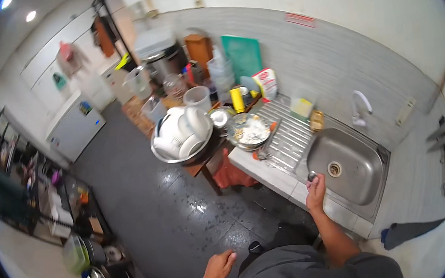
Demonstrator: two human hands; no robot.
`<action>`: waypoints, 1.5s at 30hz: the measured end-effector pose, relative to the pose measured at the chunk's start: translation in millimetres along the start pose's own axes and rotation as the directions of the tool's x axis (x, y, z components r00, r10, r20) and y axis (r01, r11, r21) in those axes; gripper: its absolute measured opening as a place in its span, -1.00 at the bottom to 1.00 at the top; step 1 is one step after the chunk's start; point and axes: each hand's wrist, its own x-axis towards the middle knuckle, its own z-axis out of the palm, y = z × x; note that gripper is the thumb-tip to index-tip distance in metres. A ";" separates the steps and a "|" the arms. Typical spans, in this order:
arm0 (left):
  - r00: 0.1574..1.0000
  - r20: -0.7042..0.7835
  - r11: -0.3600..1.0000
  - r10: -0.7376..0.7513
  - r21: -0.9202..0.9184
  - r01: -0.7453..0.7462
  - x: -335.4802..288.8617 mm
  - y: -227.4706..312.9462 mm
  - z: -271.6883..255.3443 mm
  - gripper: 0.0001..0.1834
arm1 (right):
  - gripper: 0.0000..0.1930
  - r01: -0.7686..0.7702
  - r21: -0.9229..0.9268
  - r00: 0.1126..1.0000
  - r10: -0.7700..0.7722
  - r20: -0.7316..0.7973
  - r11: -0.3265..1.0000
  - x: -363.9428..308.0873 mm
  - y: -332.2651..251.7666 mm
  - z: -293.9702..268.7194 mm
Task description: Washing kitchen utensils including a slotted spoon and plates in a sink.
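My right hand is closed at the near left rim of the steel sink. Between its thumb and fingers is a small round metal piece, too small to tell its kind. The drain shows in the basin, a little right of that hand. Low over the floor, in front of my body, my left hand hangs loosely curled with nothing visible in it. Left of the basin, a ribbed drainboard holds a yellow sponge in a clear container near the wall.
A white curved faucet rises behind the sink. Past the drainboard stands a glass bowl with white contents. A large metal basin full of white bowls sits on a wooden table. The dark tiled floor looks wet.
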 end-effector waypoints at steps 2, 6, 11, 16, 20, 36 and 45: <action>0.997 -0.038 0.998 -0.062 -0.033 0.061 8.1 -8.8 -2.3 -0.55 | -0.72 0.065 -0.057 0.998 -0.065 0.003 0.996 10.5 1.9 -0.1; 0.993 -0.076 0.996 -0.087 0.013 0.088 38.2 7.8 -3.4 -0.54 | -0.76 0.023 -0.110 0.999 -0.026 -0.029 0.994 29.5 22.4 -16.4; 0.997 -0.067 0.999 -0.036 -0.025 0.035 94.2 42.8 5.5 -0.48 | -0.71 -0.080 -0.336 0.994 0.048 -0.101 0.939 72.0 -7.3 -63.8; 0.947 -0.302 0.857 -0.107 -0.511 -0.066 187.0 53.4 57.8 -0.28 | -0.73 -0.145 -0.257 0.966 0.081 -0.246 0.955 146.7 50.3 -135.3; 0.939 -0.305 0.704 -0.160 -0.702 -0.108 246.8 95.4 103.9 -0.28 | -0.78 -0.180 -0.228 0.972 0.138 -0.190 0.957 231.0 71.4 -164.6; 0.953 0.152 0.950 0.263 -0.212 -0.228 266.4 198.7 102.7 -0.49 | -0.88 0.224 -0.450 0.955 -0.288 -0.078 0.865 336.9 120.7 -186.7; 0.960 0.055 0.943 0.273 -0.214 -0.256 265.7 194.0 99.1 -0.38 | -0.79 -0.356 0.277 0.910 0.398 -0.116 0.893 278.7 104.9 -166.7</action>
